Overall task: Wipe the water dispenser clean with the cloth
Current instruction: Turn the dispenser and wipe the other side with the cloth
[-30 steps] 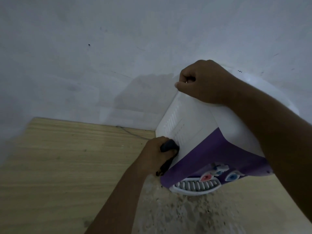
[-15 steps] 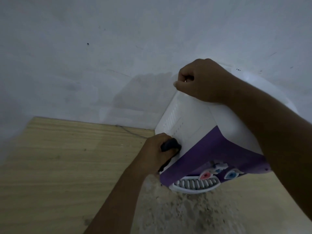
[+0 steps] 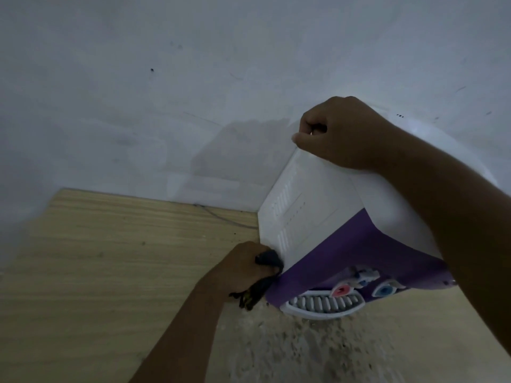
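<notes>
Head view takes in a pale grey plastered wall (image 3: 138, 106) across the whole upper half. A light wood-grain surface (image 3: 96, 272) meets its foot and runs toward the camera. Part of that surface, under the front of the machine, is a rough, speckled grey patch (image 3: 318, 349).

Right of centre stands the boxy water dispenser (image 3: 318, 211), close to the wall. It has a white vented side panel and a purple front, and from this angle it appears tilted. Its white slatted drip tray (image 3: 323, 304) juts out at the bottom of the purple face.

The right hand (image 3: 343, 134) sits on the top rear corner of the dispenser. Its fingers are curled tight over the edge and the thumb lies along it, holding the casing. The left hand (image 3: 243, 266) is low down at the bottom corner of the white side panel, where that panel meets the purple front. It is bunched around a dark crumpled cloth (image 3: 268, 259) and presses it against the casing. A ragged tail of the cloth hangs below the fist.

A thin grey cable (image 3: 221, 217) lies on the wood by the wall. Above the drip tray are a red tap (image 3: 340, 291) and a blue tap (image 3: 384, 290).
</notes>
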Demonstrator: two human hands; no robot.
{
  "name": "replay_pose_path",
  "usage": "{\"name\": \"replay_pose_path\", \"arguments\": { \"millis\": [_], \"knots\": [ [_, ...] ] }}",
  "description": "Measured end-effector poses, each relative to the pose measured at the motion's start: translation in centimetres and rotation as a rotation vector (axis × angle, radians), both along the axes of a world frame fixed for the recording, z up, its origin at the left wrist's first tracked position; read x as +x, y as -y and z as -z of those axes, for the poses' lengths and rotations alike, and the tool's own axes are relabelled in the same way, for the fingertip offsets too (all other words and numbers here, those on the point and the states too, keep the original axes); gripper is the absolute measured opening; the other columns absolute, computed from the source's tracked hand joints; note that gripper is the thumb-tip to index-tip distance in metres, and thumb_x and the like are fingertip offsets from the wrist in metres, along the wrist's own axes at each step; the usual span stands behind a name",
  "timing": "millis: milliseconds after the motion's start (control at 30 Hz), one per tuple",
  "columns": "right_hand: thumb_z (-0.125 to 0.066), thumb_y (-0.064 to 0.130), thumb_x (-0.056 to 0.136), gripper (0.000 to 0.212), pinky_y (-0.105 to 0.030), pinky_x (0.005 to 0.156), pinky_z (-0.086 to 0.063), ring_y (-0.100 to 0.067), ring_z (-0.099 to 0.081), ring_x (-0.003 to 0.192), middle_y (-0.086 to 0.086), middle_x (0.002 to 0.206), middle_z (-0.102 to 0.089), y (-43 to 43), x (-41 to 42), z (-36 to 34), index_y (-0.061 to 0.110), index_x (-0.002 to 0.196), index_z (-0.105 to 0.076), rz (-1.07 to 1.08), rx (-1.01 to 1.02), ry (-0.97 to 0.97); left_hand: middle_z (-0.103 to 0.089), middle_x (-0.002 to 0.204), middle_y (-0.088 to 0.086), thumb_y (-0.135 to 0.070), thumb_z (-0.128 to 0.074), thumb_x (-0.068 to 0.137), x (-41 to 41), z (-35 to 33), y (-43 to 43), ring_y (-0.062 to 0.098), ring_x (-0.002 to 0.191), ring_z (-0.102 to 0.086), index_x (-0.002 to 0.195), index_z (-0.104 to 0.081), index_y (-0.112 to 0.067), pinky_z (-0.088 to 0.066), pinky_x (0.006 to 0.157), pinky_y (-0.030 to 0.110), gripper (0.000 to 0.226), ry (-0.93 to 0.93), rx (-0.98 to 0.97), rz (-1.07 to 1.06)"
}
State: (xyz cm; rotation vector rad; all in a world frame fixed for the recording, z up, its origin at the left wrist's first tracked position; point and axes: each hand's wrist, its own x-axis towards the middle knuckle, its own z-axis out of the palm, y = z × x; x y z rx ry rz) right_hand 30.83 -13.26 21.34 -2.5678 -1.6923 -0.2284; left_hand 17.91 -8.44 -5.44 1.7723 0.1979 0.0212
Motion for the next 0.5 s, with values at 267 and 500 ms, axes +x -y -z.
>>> {"name": "replay_pose_path", "arguments": {
  "millis": [267,500],
  "knots": [
    [-0.061,0.03,0.088,0.028,-0.016,0.053,-0.03,0.002,-0.048,0.055,0.007,0.051,-0.046,0.1,0.1,-0.1,0.011,0.068,-0.063,0.008,0.003,-0.005,-0.061,0.083,-0.013,-0.01,-0.062,0.093,3.1,-0.1,4.3,-0.014,0.076,-0.055,0.092,-0.068,-0.021,-0.04,0.068,0.001,0.012,0.203,-0.101,-0.691],
    [-0.061,0.031,0.087,0.028,-0.021,0.055,-0.033,-0.009,-0.047,0.056,0.004,0.056,-0.05,-0.1,0.2,0.0,0.01,0.069,-0.062,-0.009,-0.01,0.005,-0.065,0.069,-0.01,-0.02,-0.066,0.092,-0.1,-0.3,1.3,0.005,0.066,-0.061,0.077,-0.068,-0.02,-0.045,0.063,0.016,0.015,0.072,-0.234,-0.133]
  ]
}}
